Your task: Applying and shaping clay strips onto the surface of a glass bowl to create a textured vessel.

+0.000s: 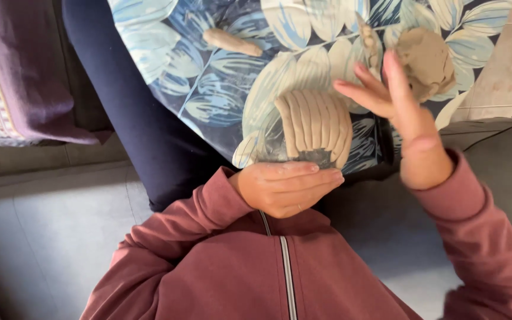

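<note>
Clay coil pot (pixel 317 125) gripped underneath by left hand (pixel 285 186); right hand (pixel 395 98) open beside it.

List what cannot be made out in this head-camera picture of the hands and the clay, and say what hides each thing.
- Head view: the base of the coiled clay piece is hidden behind the left hand.
- Part of the clay lump is covered by the fingers of the right hand.
- The patterned cloth is cut off by the top edge.
- The clay roll is too blurred for surface detail.
</note>
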